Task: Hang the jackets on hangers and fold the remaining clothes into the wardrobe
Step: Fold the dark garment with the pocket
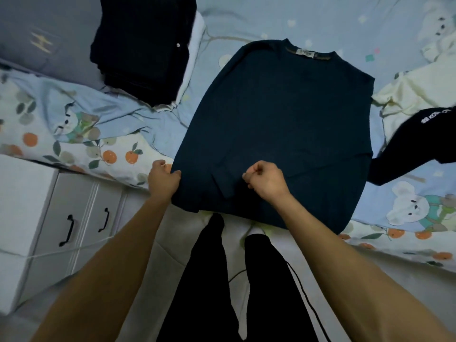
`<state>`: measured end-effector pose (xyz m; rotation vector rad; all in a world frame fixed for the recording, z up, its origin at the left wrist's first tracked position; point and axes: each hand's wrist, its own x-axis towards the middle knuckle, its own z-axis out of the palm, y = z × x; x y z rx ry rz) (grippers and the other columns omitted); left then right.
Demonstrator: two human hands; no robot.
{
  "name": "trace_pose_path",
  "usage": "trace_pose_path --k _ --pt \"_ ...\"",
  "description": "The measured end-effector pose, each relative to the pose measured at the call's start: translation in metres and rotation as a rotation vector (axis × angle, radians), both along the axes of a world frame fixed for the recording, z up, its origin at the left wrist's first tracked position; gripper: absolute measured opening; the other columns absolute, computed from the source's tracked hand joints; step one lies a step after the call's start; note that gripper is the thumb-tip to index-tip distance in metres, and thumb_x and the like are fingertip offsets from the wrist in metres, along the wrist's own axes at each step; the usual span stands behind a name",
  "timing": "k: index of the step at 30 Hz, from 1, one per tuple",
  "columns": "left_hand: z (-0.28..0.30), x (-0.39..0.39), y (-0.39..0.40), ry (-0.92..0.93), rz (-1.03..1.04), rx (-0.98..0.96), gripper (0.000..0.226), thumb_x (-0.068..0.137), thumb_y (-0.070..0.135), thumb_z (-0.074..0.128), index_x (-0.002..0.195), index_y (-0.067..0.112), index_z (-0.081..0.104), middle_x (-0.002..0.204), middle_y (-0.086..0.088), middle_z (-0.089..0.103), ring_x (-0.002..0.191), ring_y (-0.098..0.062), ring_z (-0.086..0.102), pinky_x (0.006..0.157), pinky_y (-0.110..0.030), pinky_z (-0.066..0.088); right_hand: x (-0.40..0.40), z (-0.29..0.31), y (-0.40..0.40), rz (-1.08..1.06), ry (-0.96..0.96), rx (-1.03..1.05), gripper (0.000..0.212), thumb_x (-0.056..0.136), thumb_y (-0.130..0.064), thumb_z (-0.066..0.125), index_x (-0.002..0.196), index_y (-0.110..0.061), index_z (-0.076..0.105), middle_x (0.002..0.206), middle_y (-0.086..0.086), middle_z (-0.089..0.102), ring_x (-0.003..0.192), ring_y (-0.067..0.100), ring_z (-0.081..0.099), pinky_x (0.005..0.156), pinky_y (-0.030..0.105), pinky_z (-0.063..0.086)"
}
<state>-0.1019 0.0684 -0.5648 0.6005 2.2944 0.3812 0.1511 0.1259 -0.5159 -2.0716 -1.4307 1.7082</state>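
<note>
While the dark teal knitted sweater (283,124) lies flat on the pale blue printed bed sheet (246,18), its collar points away from the person and its hem hangs over the near bed edge; the long axis therefore runs straight out from the body. Both grips work at the hem end: the left hand (164,180) pinches the near left corner of the hem with curled fingers; the right hand (266,180) rests on the fabric nearer the centre, fingers curled as if pinching a fold, though the cloth inside that grip cannot be confirmed. Both sleeves appear already turned under, so the likely next move is a fold from hem toward collar; both hands are equally close to the hem, and the path along the sweater is unobstructed.

Surroundings: a folded stack of dark clothes (140,50) sits beyond the left side, well apart; a cream garment (414,90) and a black garment with white lettering (419,144) lie just beside the right edge and could catch a wide fold; a white bedside cabinet with black handles (74,218) stands at lower left.
</note>
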Motion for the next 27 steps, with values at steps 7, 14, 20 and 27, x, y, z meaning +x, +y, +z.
trace_pose_path --k 7,14,20,27 --pt "-0.025 -0.042 0.004 -0.189 -0.253 -0.172 0.029 0.087 0.026 0.071 0.107 0.006 0.063 0.114 -0.013 0.066 0.099 -0.028 0.06 0.087 -0.036 0.05 -0.031 0.017 -0.007 0.016 -0.07 -0.053 0.009 0.088 -0.014 0.069 0.087 -0.006 0.067 0.085 0.008 0.073 0.073 0.018 0.069 0.062 0.025 0.055" --pt "0.03 -0.071 -0.008 -0.253 -0.117 0.006 0.02 0.09 0.022 0.063 0.097 0.004 0.057 0.095 -0.017 0.065 0.088 -0.032 0.063 0.079 -0.039 0.054 -0.084 0.052 -0.016 0.017 -0.043 -0.045 0.007 0.09 -0.011 0.066 0.083 -0.012 0.065 0.077 0.0 0.069 0.068 0.013 0.065 0.059 0.02 0.048" --pt "0.114 -0.074 0.01 -0.496 0.166 0.157 0.017 0.094 0.022 0.064 0.104 0.008 0.061 0.094 -0.005 0.067 0.078 -0.017 0.065 0.058 -0.023 0.051 -0.11 0.095 -0.027 0.149 -0.005 0.2 0.007 0.091 -0.015 0.063 0.086 -0.019 0.065 0.083 -0.006 0.068 0.073 0.002 0.061 0.061 0.009 0.044" --pt "0.173 -0.034 0.056 -1.187 0.615 0.132 0.014 0.099 -0.001 0.045 0.099 0.004 0.058 0.091 -0.009 0.067 0.085 -0.018 0.064 0.063 -0.027 0.058 -0.075 0.13 -0.048 0.379 -0.144 0.601 0.048 0.084 -0.018 0.062 0.132 -0.017 0.053 0.128 -0.001 0.053 0.113 0.014 0.054 0.081 0.031 0.051"
